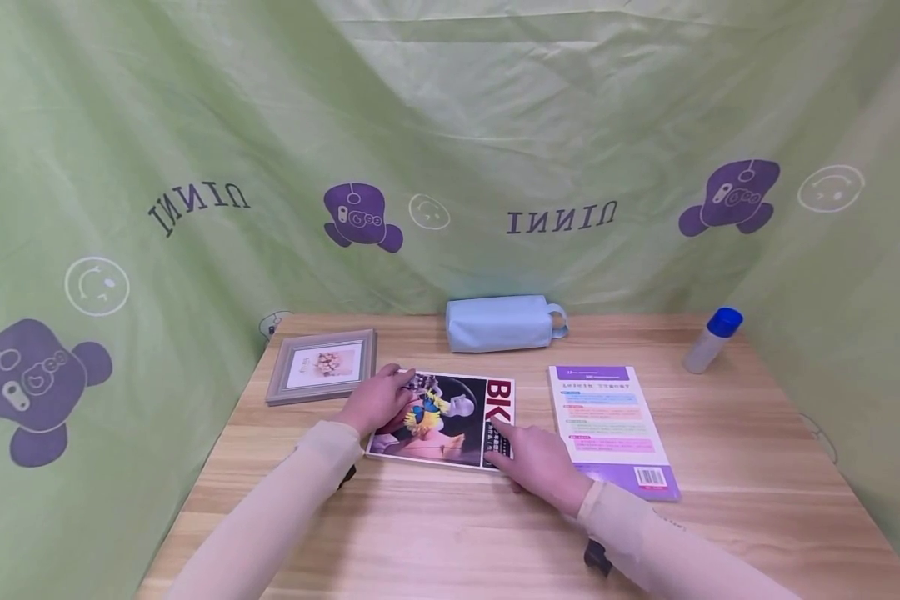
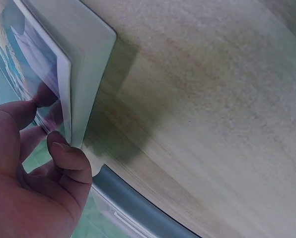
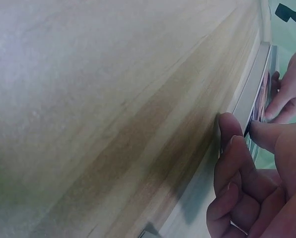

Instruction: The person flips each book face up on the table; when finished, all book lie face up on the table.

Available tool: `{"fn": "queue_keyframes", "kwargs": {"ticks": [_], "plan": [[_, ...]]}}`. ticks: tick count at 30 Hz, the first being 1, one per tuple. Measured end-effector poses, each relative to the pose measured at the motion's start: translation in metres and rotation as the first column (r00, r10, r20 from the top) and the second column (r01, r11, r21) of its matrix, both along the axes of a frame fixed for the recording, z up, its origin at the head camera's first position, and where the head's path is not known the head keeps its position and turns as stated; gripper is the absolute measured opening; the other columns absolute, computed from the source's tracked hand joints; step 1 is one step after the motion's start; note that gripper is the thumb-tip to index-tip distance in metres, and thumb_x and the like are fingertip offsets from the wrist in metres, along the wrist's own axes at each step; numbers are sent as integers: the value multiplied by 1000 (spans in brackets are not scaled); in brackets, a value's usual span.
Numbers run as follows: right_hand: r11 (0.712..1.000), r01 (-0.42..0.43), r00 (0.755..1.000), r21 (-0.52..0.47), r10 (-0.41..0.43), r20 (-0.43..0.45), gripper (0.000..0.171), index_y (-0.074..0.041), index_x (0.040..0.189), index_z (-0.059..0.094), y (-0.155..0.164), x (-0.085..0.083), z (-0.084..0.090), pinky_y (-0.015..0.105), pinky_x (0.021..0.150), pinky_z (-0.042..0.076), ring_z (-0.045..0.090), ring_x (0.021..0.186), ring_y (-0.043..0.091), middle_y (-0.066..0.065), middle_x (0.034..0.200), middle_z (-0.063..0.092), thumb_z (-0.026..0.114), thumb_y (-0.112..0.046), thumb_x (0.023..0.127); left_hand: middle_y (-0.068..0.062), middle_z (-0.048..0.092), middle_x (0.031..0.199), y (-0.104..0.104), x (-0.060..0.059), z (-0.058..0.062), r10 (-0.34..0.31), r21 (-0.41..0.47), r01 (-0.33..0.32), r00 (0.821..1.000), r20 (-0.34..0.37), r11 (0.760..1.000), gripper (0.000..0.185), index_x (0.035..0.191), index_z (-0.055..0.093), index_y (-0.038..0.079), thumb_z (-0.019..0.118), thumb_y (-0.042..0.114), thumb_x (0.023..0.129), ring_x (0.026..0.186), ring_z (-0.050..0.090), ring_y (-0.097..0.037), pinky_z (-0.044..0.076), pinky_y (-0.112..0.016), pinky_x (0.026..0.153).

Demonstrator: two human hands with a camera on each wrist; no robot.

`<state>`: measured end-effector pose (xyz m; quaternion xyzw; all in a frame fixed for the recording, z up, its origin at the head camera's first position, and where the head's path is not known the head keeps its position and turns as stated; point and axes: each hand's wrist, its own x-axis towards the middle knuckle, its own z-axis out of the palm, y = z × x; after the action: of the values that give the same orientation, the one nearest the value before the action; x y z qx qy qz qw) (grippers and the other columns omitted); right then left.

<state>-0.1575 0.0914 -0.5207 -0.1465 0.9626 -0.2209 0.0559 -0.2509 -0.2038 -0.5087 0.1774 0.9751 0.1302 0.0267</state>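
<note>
Left hand: fingers curled round the left edge of the glossy book, thumb at the cover's corner; wrist view shows the thumb against the white page block.
Right hand: forefinger laid on the cover near the red "BK" strip, thumb under the lower right corner; pinching that edge in the wrist view.
Glossy book: flat, thick, slick printed cover, lies mid-table btwn the 2 hands; its left corner is just beside the picture frame.
Purple booklet: thin, matte, rectangular, flat, just right of the book w/ a narrow gap of wood btwn them.
Pouch: soft pale-blue fabric, rounded, w/ a loop handle, behind the book at the back edge.
Bottle: clear plastic cylinder, blue cap, tilted, far right.
Table: light wood grain, smooth; bare room in front of the book & to the right of the booklet.
Backdrop: creased green cloth on 3 sides, close to the table edges.
</note>
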Motion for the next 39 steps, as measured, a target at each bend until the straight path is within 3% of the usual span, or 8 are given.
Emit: {"fn": "queue_keyframes", "kwargs": {"ticks": [11, 26, 33, 39], "plan": [[1000, 11, 1000, 24, -12, 28, 64, -18, 148, 62, 1, -7, 2, 32, 50, 41, 50, 52, 14, -3, 58, 50, 76, -49, 93, -27, 50, 148, -6, 4, -5, 18, 2, -18, 1000, 5, 1000, 51, 152, 56, 9, 63, 29, 105, 123, 61, -47, 49, -59, 106], [1000, 22, 994, 8, -22, 104, 63, -22, 153, 57, 5, -11, 6, 33, 48, 41, 53, 39, 13, -8, 43, 50, 72, -47, 97, -30, 50, 147, -13, 20, -3, 23, 30, -24, 1000, 15, 999, 52, 153, 53, 7, 61, 26, 106, 119, 61, -50, 50, -59, 104], [999, 35, 987, -24, -30, 159, 61, -24, 153, 56, 7, -14, 7, 34, 52, 42, 54, 39, 16, -5, 44, 53, 72, -44, 98, -31, 48, 149, -18, 32, -7, 50, 34, -51, 999, 10, 998, 51, 153, 54, 9, 61, 29, 106, 117, 62, -52, 51, -62, 102], [1000, 30, 992, 1, -30, 123, 58, -24, 148, 61, 9, -18, 9, 33, 51, 42, 53, 39, 13, -4, 46, 52, 75, -44, 96, -33, 49, 147, -19, 38, -10, 57, 31, -56, 998, -32, 998, 50, 150, 57, 9, 64, 29, 105, 109, 66, -53, 54, -62, 97]]}}
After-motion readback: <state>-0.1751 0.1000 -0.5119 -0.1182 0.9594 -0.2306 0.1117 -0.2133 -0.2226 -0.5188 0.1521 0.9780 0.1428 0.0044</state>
